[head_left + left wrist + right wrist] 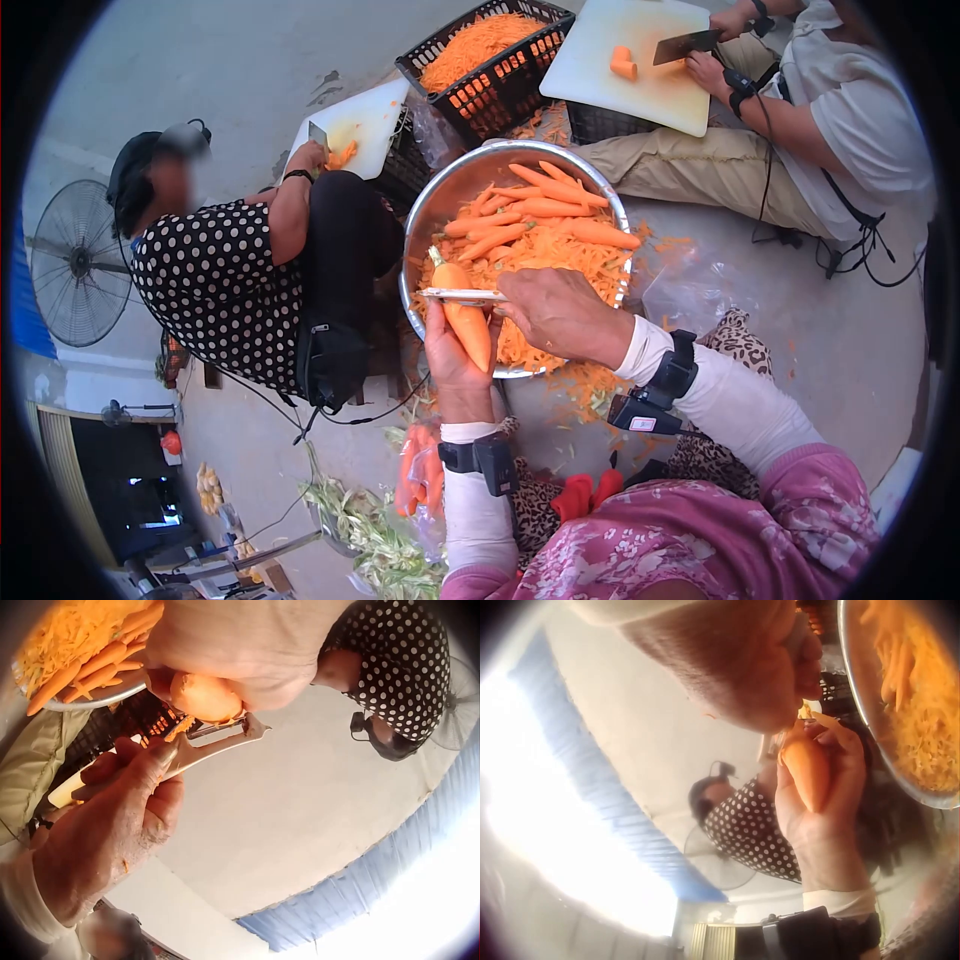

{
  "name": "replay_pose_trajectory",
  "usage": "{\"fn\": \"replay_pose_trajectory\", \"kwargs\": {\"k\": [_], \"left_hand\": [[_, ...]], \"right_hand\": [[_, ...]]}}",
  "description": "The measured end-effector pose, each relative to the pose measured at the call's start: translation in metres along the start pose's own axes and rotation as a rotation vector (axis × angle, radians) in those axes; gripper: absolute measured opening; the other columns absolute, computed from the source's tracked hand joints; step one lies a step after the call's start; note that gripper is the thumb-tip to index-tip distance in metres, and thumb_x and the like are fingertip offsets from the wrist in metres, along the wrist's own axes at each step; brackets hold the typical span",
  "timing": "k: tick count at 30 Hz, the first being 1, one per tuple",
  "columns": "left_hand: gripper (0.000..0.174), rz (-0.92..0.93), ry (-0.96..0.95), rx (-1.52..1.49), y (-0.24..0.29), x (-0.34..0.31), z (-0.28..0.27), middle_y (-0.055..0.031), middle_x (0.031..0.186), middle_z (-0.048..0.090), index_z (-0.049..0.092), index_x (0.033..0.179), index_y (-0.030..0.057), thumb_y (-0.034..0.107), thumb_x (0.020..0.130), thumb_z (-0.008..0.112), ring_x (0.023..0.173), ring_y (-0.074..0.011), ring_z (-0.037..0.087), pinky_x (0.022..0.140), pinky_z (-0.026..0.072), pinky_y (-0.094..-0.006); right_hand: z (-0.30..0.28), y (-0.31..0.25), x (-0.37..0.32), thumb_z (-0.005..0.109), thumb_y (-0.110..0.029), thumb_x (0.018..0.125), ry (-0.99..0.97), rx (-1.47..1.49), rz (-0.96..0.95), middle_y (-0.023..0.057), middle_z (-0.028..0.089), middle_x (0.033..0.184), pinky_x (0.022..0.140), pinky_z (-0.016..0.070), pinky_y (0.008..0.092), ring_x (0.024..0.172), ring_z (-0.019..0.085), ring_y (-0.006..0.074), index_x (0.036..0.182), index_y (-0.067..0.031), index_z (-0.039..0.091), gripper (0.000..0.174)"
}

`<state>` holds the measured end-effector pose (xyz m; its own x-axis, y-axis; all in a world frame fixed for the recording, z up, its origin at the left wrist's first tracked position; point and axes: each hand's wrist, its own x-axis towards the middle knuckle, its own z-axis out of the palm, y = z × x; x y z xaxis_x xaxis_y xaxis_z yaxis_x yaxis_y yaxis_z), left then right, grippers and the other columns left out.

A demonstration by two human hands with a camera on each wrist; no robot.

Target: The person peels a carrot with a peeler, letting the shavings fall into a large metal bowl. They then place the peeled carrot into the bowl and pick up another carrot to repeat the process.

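A carrot (466,325) lies along the left hand (460,370), whose fingers and thumb hold it from below at the bowl's near left edge. The right hand (565,312) grips a pale-handled peeler (465,295), its head lying across the upper part of that carrot. In the left wrist view the peeler (214,746) touches the carrot (204,697), with the right hand (112,817) curled round its handle. The right wrist view shows the carrot (808,771) tapering toward the left palm (832,817). Under both hands, the metal bowl (412,225) holds whole carrots (560,207) and orange shavings (580,262).
Two people sit beyond the bowl, each at a white cutting board (375,120), (600,85) the right one with a knife (685,47). A black crate (490,100) of orange shreds stands between them. A bag of carrots (420,470) and pale husks (375,530) lie on the floor.
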<state>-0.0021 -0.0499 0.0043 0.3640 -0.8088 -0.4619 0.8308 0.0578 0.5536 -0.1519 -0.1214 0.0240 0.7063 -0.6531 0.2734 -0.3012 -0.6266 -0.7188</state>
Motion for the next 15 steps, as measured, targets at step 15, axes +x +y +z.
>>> {"fn": "replay_pose_trajectory", "kwargs": {"k": [15], "left_hand": [[0.045,-0.034,-0.05,-0.103,-0.006,0.008,-0.009,-0.0102,0.102,0.06,0.051,0.12,0.013,0.048,0.096,0.035,0.094,-0.0247,0.058,0.077,0.05,-0.0422]], "right_hand": [[-0.002,-0.002,-0.003,0.057,-0.016,0.081,-0.016,0.02,0.006,0.0205,0.062,0.073,0.057,0.0487,0.0471,0.068,0.062,0.0389,0.086,0.0008,0.056,0.017]]}}
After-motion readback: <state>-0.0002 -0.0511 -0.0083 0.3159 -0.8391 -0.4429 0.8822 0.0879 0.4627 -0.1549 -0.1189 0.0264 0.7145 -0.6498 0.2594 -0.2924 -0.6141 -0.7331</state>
